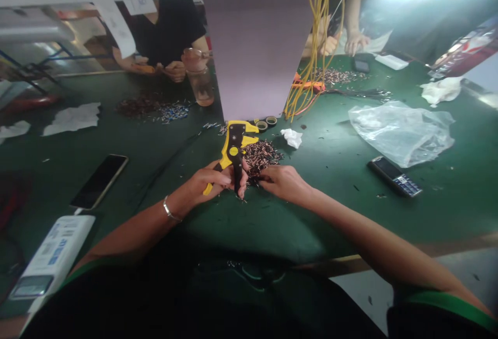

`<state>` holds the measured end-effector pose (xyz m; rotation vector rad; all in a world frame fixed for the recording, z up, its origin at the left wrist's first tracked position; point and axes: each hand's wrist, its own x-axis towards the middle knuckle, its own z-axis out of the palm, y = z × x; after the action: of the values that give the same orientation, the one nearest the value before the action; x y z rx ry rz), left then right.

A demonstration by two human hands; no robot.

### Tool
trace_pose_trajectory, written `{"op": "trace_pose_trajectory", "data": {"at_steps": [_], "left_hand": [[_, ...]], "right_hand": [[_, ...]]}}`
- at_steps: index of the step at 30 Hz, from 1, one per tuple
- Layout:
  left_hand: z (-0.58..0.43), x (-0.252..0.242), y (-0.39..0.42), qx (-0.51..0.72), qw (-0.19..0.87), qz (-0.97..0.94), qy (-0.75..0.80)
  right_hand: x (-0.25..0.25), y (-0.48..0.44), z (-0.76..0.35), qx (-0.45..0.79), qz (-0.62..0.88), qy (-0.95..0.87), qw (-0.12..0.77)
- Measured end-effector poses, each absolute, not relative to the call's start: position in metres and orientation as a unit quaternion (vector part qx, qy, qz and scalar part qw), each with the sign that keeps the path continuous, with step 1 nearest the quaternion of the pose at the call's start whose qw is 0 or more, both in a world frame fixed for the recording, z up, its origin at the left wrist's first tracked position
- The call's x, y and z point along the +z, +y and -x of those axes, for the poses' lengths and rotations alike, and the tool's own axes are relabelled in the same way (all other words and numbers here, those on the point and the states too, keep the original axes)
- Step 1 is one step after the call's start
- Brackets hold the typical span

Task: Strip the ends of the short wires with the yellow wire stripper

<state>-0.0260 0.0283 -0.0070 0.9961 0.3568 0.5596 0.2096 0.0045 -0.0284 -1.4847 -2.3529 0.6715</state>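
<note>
On the tabletop (334,199), a wire stripper (233,152) sits just left of a pile of cut wires (260,157), with a tissue (291,138) just behind the pile. Farther right, a keypad phone (395,176) lies before a plastic bag (400,134); a smartphone (99,181) lies left.

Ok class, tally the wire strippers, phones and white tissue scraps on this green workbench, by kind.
Wire strippers: 1
Keypad phones: 1
Slab phones: 2
White tissue scraps: 4
Total: 8
</note>
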Motion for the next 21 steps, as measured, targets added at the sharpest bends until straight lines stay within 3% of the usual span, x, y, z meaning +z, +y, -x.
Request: {"op": "trace_pose_trajectory", "data": {"at_steps": [4,9,17,21], "left_hand": [[0.026,-0.005,0.027,0.276,0.822,-0.468,0.171],[0.027,-0.007,0.027,0.294,0.824,-0.451,0.177],[0.029,-0.016,0.030,0.266,0.839,-0.443,0.169],[0.029,-0.016,0.031,0.257,0.848,-0.433,0.164]], "right_hand": [[-0.037,0.010,-0.197,0.184,0.511,-0.838,0.048],[-0.043,0.013,-0.198,0.209,0.526,-0.822,0.055],[-0.023,0.006,-0.224,0.428,0.571,-0.618,0.330],[-0.012,-0.008,-0.233,0.455,0.562,-0.548,0.421]]}}
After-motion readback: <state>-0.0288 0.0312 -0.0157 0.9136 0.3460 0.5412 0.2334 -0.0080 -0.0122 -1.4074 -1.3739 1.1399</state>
